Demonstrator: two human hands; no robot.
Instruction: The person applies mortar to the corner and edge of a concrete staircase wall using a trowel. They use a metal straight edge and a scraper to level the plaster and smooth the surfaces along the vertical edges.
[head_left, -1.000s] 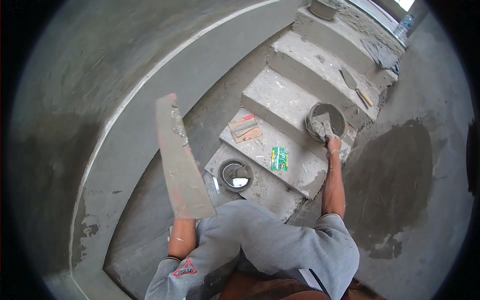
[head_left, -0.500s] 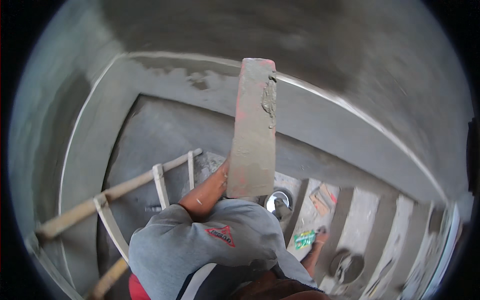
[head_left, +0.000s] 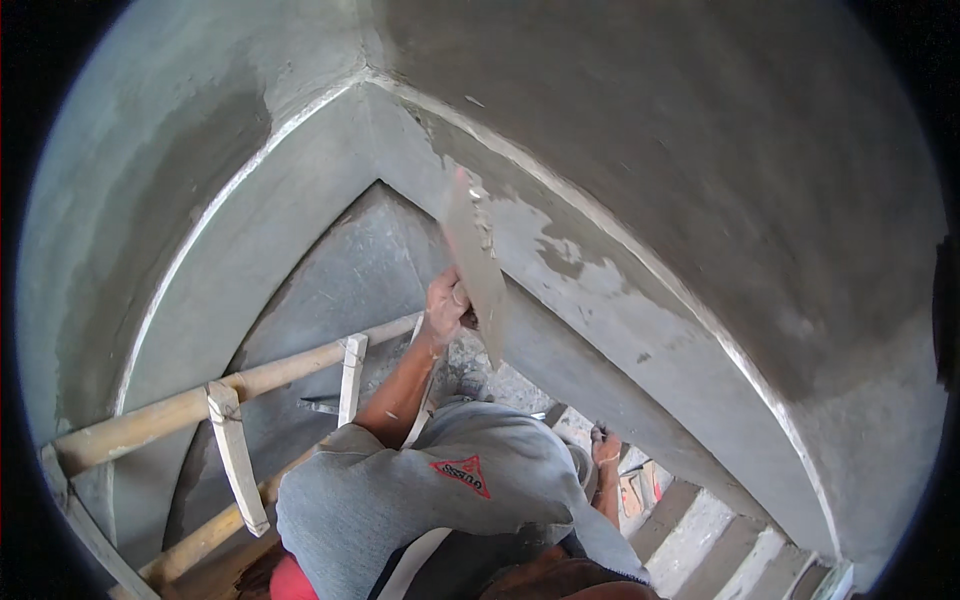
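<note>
My left hand (head_left: 446, 305), smeared with grey mortar, grips a long plastering float (head_left: 476, 265) from behind. The float is tilted almost edge-on, and a ragged bead of wet mortar clings along its upper right edge. It is raised in front of the low plastered wall band (head_left: 600, 290), whose surface has damp, patchy streaks. Whether it touches the wall I cannot tell. Lower down at my right side is my right hand (head_left: 605, 445), its dark, dirty fingers curled together. What they hold, if anything, is too small to make out.
A pole railing (head_left: 290, 375) with pale wooden uprights (head_left: 235, 450) runs along the left. Steps (head_left: 690, 540) descend at the lower right, with an orange-red scrap (head_left: 632, 495) on one. A pale ledge line (head_left: 640, 250) crosses the wall, meeting another at the corner.
My view has swung toward the corner. The float has turned from broad face to nearly edge-on, and my left hand now shows behind it. The green packet and buckets have left sight.
</note>
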